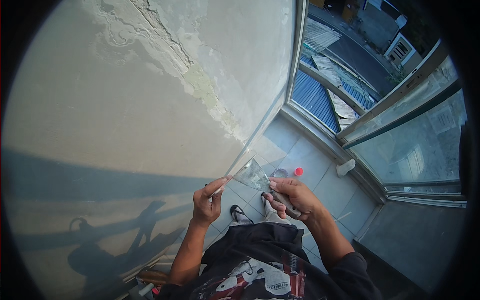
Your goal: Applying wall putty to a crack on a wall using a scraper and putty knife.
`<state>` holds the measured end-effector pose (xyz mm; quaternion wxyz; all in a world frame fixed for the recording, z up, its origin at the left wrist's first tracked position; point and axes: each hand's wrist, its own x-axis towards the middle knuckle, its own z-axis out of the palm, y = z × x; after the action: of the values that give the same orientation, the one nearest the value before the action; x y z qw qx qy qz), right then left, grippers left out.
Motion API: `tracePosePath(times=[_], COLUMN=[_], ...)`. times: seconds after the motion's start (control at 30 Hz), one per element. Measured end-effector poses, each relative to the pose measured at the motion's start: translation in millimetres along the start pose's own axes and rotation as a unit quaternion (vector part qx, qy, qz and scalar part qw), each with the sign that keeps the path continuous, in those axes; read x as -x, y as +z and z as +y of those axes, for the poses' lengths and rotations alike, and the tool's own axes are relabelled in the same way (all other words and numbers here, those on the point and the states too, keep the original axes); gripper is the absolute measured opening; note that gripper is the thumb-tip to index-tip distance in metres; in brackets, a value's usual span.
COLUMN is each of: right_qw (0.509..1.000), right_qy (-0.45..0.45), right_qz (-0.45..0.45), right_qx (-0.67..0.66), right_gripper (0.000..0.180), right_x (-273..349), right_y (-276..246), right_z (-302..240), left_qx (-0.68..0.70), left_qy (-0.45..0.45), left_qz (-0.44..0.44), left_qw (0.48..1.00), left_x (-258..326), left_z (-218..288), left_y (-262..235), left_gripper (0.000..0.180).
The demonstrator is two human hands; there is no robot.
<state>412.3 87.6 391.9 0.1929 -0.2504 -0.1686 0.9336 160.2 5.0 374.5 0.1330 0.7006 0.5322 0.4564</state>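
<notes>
Head: scraper (256, 177) clear of window (412, 150)

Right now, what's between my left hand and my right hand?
In the head view, the putty knife's blade lies between your left hand and right hand, which grips it.

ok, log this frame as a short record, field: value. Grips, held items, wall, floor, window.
left grip: pinching a thin object, kind unclear
right grip: around the handle of a scraper
scraper blade: broad, smeared, pointing up and toward the left grip
wall: rough diagonal crack with a pale patched strip
floor: light tiles; small red round item beyond the right grip
window: open; blue corrugated roof outside
</notes>
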Motion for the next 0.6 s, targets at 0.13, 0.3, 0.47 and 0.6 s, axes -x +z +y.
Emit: tracePosePath(times=[0.13,0.3,0.47,0.6], right_qw=[0.999,0.998,0.995,0.99], right_qy=[0.0,0.013,-0.02,-0.137], right_qz=[-0.032,-0.063,-0.094,-0.025], right_qx=[-0.016,0.0,0.001,0.035], right_gripper=[0.023,0.026,0.027,0.027], right_x=[1,-10,-36,-99], right_y=[-1,-11,-14,-7], right_z=[-4,-6,-12,-5], left_qx=[-0.045,-0.164,-0.239,-0.22], left_qy=[0.05,0.067,0.021,-0.16], left_qz=[-0.021,-0.056,-0.071,0.012], left_qw=[0.998,0.983,0.968,0.962], left_x=[4,7,14,48], left_z=[-15,-22,-27,-38], left_y=[-10,-33,-49,-57], left_gripper=[0.041,0.049,0.042,0.029])
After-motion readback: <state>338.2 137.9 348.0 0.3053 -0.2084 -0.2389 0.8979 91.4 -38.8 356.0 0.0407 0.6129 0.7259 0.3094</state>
